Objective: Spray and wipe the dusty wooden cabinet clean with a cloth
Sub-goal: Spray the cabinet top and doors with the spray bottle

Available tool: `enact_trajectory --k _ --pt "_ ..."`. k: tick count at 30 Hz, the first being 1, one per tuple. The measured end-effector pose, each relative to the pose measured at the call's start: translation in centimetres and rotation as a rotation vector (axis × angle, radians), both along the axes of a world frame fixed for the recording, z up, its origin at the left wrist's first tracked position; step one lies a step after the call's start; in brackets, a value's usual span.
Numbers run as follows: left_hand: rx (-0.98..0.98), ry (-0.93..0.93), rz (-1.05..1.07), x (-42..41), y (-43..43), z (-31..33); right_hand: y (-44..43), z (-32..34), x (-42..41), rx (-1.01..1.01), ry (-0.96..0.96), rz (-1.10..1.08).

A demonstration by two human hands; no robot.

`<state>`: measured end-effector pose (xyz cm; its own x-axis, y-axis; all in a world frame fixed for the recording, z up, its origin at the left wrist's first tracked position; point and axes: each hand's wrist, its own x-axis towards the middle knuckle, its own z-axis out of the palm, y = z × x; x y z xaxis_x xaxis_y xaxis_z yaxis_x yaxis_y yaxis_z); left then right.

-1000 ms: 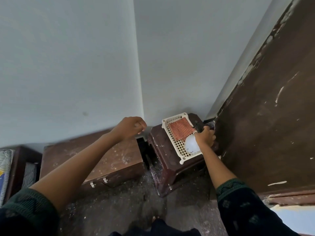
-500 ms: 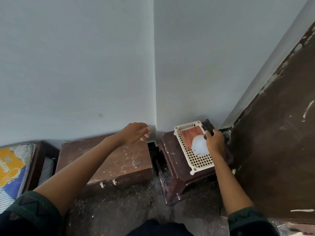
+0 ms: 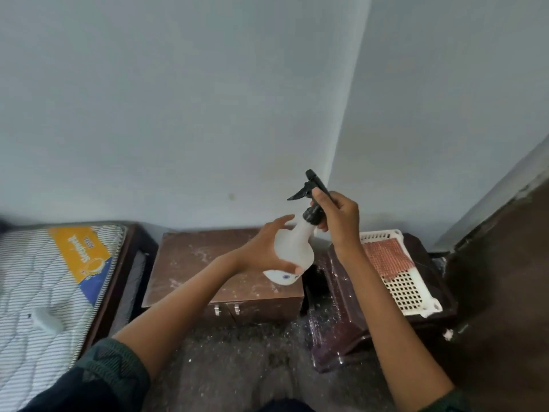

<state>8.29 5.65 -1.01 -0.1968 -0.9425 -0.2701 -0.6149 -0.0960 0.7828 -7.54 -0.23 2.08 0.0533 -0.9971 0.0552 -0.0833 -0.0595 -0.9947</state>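
A white spray bottle [image 3: 292,249] with a black trigger head is held up above the low brown wooden cabinet [image 3: 208,263], whose top is speckled with white dust. My right hand [image 3: 337,217] grips the bottle's black head and neck. My left hand [image 3: 266,252] cups the bottle's white body from the left, thumb under it. An orange checked cloth [image 3: 387,257] lies in a white plastic basket [image 3: 411,292] on a dark brown plastic stool [image 3: 341,331] to the right of the cabinet.
A striped mattress [image 3: 44,292] with an orange and blue label lies in a dark bed frame at the left. A dark brown scuffed surface [image 3: 505,292] rises at the right. Pale walls meet in a corner behind. The dark floor [image 3: 237,352] is dusty.
My right hand has lifted the spray bottle out of the basket and carried it left over the cabinet. My left hand has come up to the bottle's body. The view has shifted left.
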Motion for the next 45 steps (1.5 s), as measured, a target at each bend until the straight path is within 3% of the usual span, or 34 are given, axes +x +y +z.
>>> enact_trajectory --k 5,9,16,20,26,29,36,45 --pt "0.005 -0.018 0.035 6.6 5.5 0.2 4.0 -1.0 7.1 0.096 -0.104 0.107" --pt "0.113 0.121 0.078 11.6 9.6 -0.7 8.0 -3.4 11.5 0.203 -0.196 0.325" --pt "0.273 0.15 -0.154 17.4 13.4 -1.6 12.5 -5.8 19.7 0.646 -0.698 0.408" --pt "0.39 0.235 -0.114 20.1 13.9 -4.5 12.9 -7.0 22.5 0.68 -0.592 0.404" --pt "0.458 0.376 0.351 24.4 13.4 -11.0 9.7 -12.5 25.8 0.753 -0.443 0.273" --pt "0.379 0.211 0.532 27.6 13.1 -16.7 7.9 -16.3 27.4 0.778 -0.343 0.259" --pt "0.27 -0.401 0.671 35.4 13.8 -28.2 6.3 -26.7 30.2 0.843 -0.145 0.328" --pt "0.119 -0.694 0.547 37.8 12.4 -36.4 5.3 -35.1 33.3 0.763 -0.011 0.346"
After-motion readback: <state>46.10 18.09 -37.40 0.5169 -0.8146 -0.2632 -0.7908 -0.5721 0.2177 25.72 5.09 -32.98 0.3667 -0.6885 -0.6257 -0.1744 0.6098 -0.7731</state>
